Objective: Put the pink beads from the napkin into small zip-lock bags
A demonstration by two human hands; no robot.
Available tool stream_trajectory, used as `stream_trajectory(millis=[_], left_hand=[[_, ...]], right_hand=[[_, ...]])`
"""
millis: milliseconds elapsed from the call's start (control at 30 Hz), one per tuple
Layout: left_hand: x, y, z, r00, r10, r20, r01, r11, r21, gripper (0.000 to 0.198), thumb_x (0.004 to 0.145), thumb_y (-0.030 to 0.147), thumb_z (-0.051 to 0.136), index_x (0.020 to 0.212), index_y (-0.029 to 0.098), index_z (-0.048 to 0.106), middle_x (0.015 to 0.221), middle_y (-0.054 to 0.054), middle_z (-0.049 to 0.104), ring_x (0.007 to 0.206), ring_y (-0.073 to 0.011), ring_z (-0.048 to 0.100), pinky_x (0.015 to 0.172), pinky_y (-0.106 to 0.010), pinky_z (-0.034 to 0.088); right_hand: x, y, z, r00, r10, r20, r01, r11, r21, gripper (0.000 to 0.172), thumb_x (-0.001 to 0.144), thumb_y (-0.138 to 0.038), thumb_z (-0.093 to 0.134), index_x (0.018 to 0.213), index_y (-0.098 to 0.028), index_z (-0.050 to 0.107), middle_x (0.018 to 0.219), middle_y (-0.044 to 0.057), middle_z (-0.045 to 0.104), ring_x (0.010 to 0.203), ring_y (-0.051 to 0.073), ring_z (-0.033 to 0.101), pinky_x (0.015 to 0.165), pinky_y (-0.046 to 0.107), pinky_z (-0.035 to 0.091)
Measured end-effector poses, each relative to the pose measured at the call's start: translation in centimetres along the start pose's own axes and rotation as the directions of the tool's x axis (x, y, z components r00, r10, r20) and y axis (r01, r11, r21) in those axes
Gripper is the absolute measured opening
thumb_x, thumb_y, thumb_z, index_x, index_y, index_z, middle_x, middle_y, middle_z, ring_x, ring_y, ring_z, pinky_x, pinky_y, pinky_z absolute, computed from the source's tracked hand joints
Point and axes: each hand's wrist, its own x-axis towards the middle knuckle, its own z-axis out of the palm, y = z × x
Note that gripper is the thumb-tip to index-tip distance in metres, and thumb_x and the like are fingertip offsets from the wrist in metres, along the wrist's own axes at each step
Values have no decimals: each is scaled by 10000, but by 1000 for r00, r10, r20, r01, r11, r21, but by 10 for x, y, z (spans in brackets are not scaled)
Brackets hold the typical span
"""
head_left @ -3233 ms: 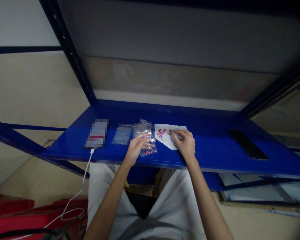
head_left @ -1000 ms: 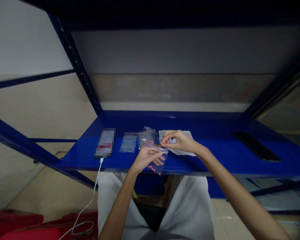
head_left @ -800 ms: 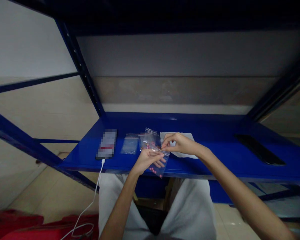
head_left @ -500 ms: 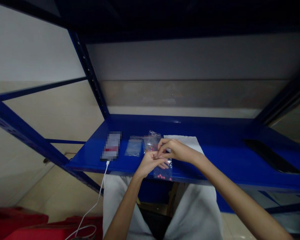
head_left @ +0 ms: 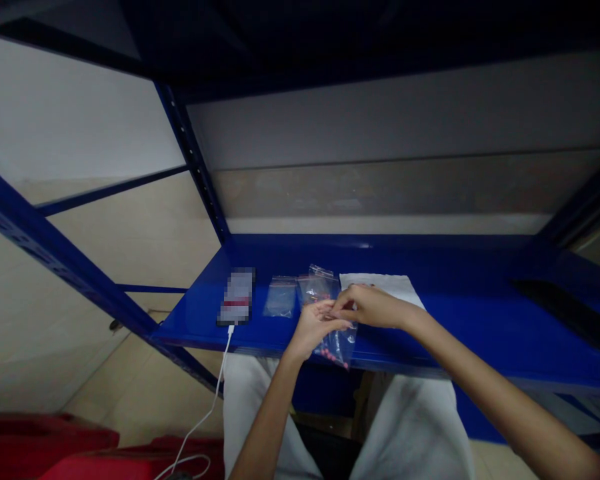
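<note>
A clear plastic zip bag (head_left: 344, 348) with several pink beads at its bottom hangs from my hands at the shelf's front edge. My left hand (head_left: 314, 327) grips the bag's upper part between thumb and fingers. Pinched close against it, my right hand (head_left: 356, 305) is at the top of the same bag; its fingertips partly hide the opening. Just behind lie more clear zip bags (head_left: 317, 283) with pink bits in them. To their left is a flat stack of clear zip bags (head_left: 281, 297). A white sheet of paper (head_left: 380, 281) lies partly under my right forearm.
On the left of the blue shelf (head_left: 455, 267) lies a phone (head_left: 237, 297), its white cable (head_left: 215, 393) running down over the edge. A long black object (head_left: 563, 313) rests at the right. Blue rack posts (head_left: 195, 160) and an upper shelf frame the space.
The whole view has shifted, so things appear further right. The bag of beads now hangs tilted, its beads gathered toward the lower corner. My right fingers have closed in on the bag's top.
</note>
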Motion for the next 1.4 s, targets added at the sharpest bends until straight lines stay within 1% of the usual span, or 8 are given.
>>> stream_trajectory(millis=[133, 267, 400, 633, 867, 1033, 1233, 1400], left_hand=[[1, 3, -1, 999, 43, -8, -43, 996, -74, 395, 633, 338, 726, 947, 108, 657, 916, -96, 680, 833, -189, 631, 773, -287, 488], [2, 5, -1, 998, 63, -1, -63, 992, -106, 466, 703, 395, 657, 1082, 126, 618, 1086, -117, 635, 978, -241, 598, 834, -331, 480], [3, 2, -2, 998, 52, -27, -55, 994, -94, 440, 720, 435, 625, 1021, 113, 647, 1015, -122, 662, 931, -265, 625, 793, -361, 503], [6, 1, -5, 991, 95, -92, -102, 992, -79, 360, 758, 399, 590, 956, 110, 674, 978, -114, 675, 909, -231, 625, 777, -305, 498], [7, 1, -5, 996, 78, -38, -82, 989, -126, 380, 775, 410, 567, 983, 102, 647, 890, -103, 687, 780, -208, 652, 706, -318, 523], [7, 1, -5, 996, 76, -52, -82, 988, -133, 385, 771, 438, 565, 960, 109, 630, 912, -111, 686, 794, -218, 661, 676, -301, 534], [5, 4, -3, 991, 96, -94, -104, 992, -76, 403, 812, 459, 497, 1016, 116, 557, 887, -104, 686, 757, -214, 677, 662, -293, 546], [4, 4, -1, 983, 140, -116, -142, 990, -8, 341, 813, 448, 500, 946, 136, 527, 893, -89, 688, 751, -206, 679, 671, -310, 553]], right_hand=[[3, -1, -5, 987, -42, 155, 45, 999, -20, 187, 720, -142, 541, 750, -236, 699, 827, 10, 696, 680, 157, 614, 597, 222, 425], [1, 6, -4, 997, -22, 70, 22, 1000, -8, 256, 767, -108, 476, 851, -228, 686, 965, 31, 668, 842, 175, 611, 690, 241, 434], [-5, 6, -1, 999, 33, -5, -33, 998, 56, 269, 817, -141, 429, 899, -197, 679, 942, 60, 666, 871, 196, 603, 759, 282, 433], [-12, -7, 13, 999, 9, 51, -18, 984, 178, 197, 806, -335, 540, 877, -218, 681, 913, 42, 676, 814, 199, 615, 709, 280, 450], [-6, -3, 15, 983, 58, -176, -35, 991, 130, 137, 756, -328, 618, 797, -219, 691, 938, 45, 652, 832, 188, 608, 731, 294, 454], [-9, -1, 13, 993, -4, -120, 34, 968, 250, 140, 768, -294, 605, 835, -220, 702, 925, 54, 664, 851, 188, 612, 755, 304, 465], [-18, 9, 23, 903, 319, -288, -110, 819, 564, 418, 679, -337, 684, 1067, -199, 613, 809, 46, 676, 638, 152, 621, 585, 269, 498], [-27, 6, 52, 790, 537, -297, -164, 651, 741, 302, 689, -420, 652, 844, -162, 671, 695, 43, 670, 597, 157, 609, 479, 232, 461]])
